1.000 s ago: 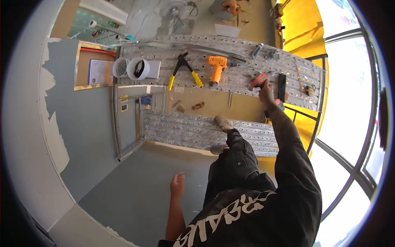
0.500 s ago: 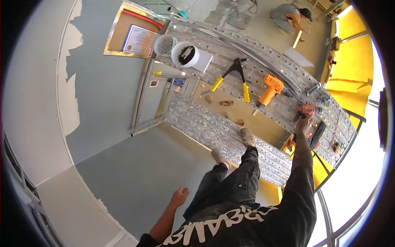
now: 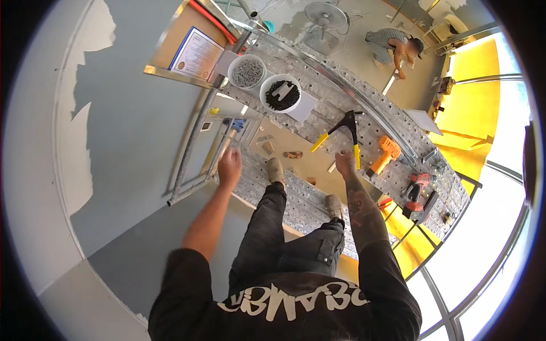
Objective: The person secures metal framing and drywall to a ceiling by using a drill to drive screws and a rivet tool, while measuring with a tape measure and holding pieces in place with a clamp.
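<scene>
My left hand (image 3: 230,166) is raised, fingers curled, over the scaffold's left end; any contents are hidden. My right hand (image 3: 345,162) is curled just left of a black-and-yellow rivet gun (image 3: 349,123) on the perforated scaffold plank (image 3: 318,113); whether it holds anything is unclear. An orange drill (image 3: 387,150) lies to its right, and a red drill with a black battery (image 3: 420,186) beyond. Up left stand a white tub of silver fasteners (image 3: 247,73) and another of black screws (image 3: 280,92). My feet are on a lower plank (image 3: 307,202).
A metal scaffold tube (image 3: 190,148) runs beside the grey wall (image 3: 125,131). A framed certificate board (image 3: 193,51) leans at upper left. Below, a person (image 3: 401,48) crouches near a fan (image 3: 324,17). Yellow sheeting (image 3: 472,102) and bright windows line the right.
My right hand has left the red drill and moved left toward the rivet gun. My left hand has risen toward the scaffold. My feet have shifted and the view has turned.
</scene>
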Action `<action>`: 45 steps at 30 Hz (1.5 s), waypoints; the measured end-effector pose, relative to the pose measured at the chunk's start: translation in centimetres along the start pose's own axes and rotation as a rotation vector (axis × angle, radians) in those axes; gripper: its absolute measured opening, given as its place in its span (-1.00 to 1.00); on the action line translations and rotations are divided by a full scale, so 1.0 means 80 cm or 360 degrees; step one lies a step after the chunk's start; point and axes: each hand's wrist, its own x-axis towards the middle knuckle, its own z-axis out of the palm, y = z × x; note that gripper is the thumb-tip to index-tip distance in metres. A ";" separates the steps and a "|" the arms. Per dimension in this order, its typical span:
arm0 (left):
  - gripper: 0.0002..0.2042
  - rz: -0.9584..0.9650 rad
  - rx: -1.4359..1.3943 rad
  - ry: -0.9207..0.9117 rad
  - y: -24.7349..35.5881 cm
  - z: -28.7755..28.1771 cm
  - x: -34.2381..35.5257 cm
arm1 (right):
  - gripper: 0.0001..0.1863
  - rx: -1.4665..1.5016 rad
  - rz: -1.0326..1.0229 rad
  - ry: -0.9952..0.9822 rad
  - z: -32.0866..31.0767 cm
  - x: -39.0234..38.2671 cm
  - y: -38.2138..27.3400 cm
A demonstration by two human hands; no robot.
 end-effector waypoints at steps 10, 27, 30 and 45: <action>-0.76 0.0740 0.0610 -0.0107 -0.007 0.118 0.404 | -0.62 0.0175 0.0601 0.0487 0.043 0.071 -0.130; -0.76 0.0581 -0.0277 0.0292 0.026 0.092 0.439 | -0.65 0.0602 0.0427 0.0730 -0.202 -0.329 -0.251; -0.72 -0.0036 -0.1000 0.0093 0.103 0.038 0.372 | -0.63 0.0642 0.0261 0.0724 -0.230 -0.392 -0.267; -0.82 -0.0246 -0.2674 -0.0907 0.403 -0.235 -0.216 | -0.63 0.0812 -0.0787 0.0097 -0.409 -0.497 -0.233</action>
